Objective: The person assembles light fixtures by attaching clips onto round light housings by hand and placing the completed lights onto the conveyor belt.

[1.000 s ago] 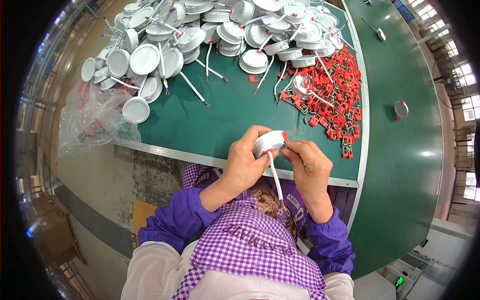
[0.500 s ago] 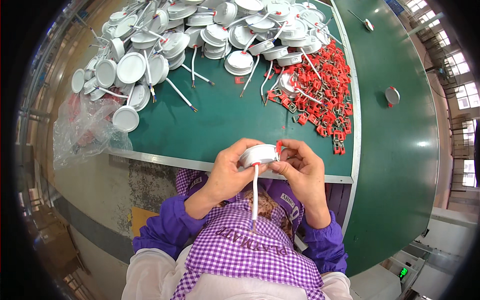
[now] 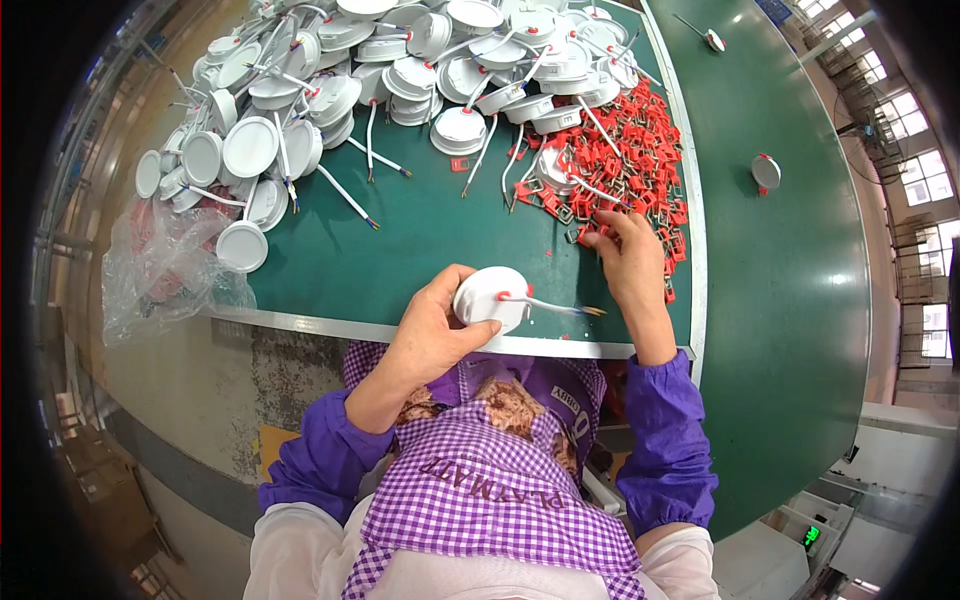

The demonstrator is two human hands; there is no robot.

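Note:
My left hand (image 3: 432,322) grips the rim of a round white downlight (image 3: 480,300) above the table's front edge. Its back faces up, and a white cable (image 3: 545,304) with bare wire ends runs from a red spot on it towards the right. Farther off, my right hand (image 3: 630,250) reaches to the near-left side of a heap of small red spring clips (image 3: 640,150). Thumb and fingers are drawn together around a red clip (image 3: 589,236), partly hidden by the fingertips.
A big pile of similar white downlights (image 3: 330,95) with cables covers the far side of the green table (image 3: 390,255). A clear plastic bag (image 3: 165,270) hangs over the left edge. Two lone downlights lie on the green surface (image 3: 790,270) at right, beyond the metal edging.
My right hand has left the downlight and moved away to the red clips. My left hand has turned the downlight, so its cable points right instead of down towards me.

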